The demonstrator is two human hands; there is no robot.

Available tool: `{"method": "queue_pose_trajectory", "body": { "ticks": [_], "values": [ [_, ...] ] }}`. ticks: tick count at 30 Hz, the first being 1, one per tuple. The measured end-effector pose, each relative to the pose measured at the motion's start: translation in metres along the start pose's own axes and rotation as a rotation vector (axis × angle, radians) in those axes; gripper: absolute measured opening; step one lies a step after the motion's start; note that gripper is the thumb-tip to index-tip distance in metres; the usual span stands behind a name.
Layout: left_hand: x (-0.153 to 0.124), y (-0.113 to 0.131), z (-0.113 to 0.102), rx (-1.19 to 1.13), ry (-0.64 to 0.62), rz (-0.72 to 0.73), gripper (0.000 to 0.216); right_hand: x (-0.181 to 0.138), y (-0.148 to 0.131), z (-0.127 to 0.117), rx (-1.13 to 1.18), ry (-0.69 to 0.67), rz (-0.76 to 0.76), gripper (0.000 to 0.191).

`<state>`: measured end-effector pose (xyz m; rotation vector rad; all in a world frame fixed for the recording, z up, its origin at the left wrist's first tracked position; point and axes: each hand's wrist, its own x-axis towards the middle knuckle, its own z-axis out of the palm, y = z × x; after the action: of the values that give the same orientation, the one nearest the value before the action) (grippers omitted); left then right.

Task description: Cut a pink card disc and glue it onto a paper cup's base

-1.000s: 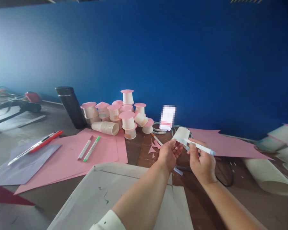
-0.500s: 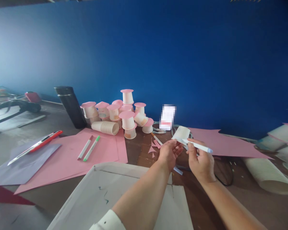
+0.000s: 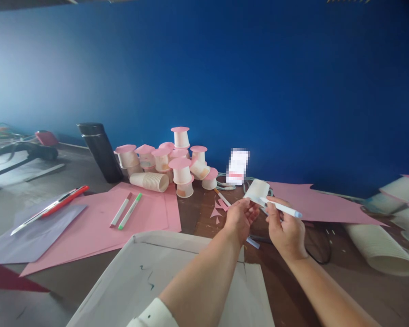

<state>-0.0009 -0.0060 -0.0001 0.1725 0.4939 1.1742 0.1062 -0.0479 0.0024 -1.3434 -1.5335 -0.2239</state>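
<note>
Paper cup [image 3: 258, 190] pinched by left hand [image 3: 240, 218] may crumple if pen [image 3: 281, 208] gripped by right hand [image 3: 286, 231] presses hard.

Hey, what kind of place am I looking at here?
Probably a craft worktable: a heap of paper cups capped with pink discs, pink paper sheets with marker pens on them, and a red utility knife.

Looks like a craft workroom; shows a brown surface [image 3: 276, 281] against a plain blue wall [image 3: 225, 81], strewn with pink paper sheets [image 3: 95, 227], pink scraps [image 3: 220, 210], felt pens [image 3: 126, 211] and a red cutter [image 3: 63, 202]; holds a heap of paper cups [image 3: 177, 163] capped with pink discs, plus big paper rolls [image 3: 378, 247] at the right; has a white cup [image 3: 258, 190] and a pen [image 3: 282, 209] held above it all.
</note>
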Motion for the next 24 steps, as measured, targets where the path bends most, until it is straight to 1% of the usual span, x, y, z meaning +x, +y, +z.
{"method": "queue_pose_trajectory", "body": {
  "ticks": [3, 6, 11, 13, 18, 22, 24],
  "values": [
    [-0.002, 0.002, 0.002, -0.029, 0.029, -0.011, 0.006, 0.002, -0.004, -0.001, 0.086, 0.037, 0.09, 0.031],
    [-0.003, 0.004, 0.003, -0.058, 0.015, -0.022, 0.006, 0.006, -0.001, 0.001, 0.201, 0.099, 0.232, 0.033],
    [-0.003, 0.004, 0.003, -0.064, -0.03, -0.052, 0.007, 0.014, 0.014, 0.005, 0.448, 0.141, 0.633, 0.046],
    [-0.004, 0.004, 0.003, -0.047, -0.038, -0.081, 0.008, 0.015, 0.017, 0.005, 0.507, 0.129, 0.725, 0.052],
    [-0.006, 0.003, 0.002, 0.013, -0.058, -0.133, 0.008, 0.016, 0.018, 0.004, 0.587, 0.061, 0.75, 0.056],
    [-0.006, 0.002, 0.002, 0.057, -0.088, -0.15, 0.009, 0.017, 0.017, 0.005, 0.588, 0.08, 0.739, 0.054],
    [-0.007, 0.0, 0.002, 0.088, -0.149, -0.136, 0.01, 0.017, 0.016, 0.005, 0.573, 0.097, 0.732, 0.053]
  ]
}}
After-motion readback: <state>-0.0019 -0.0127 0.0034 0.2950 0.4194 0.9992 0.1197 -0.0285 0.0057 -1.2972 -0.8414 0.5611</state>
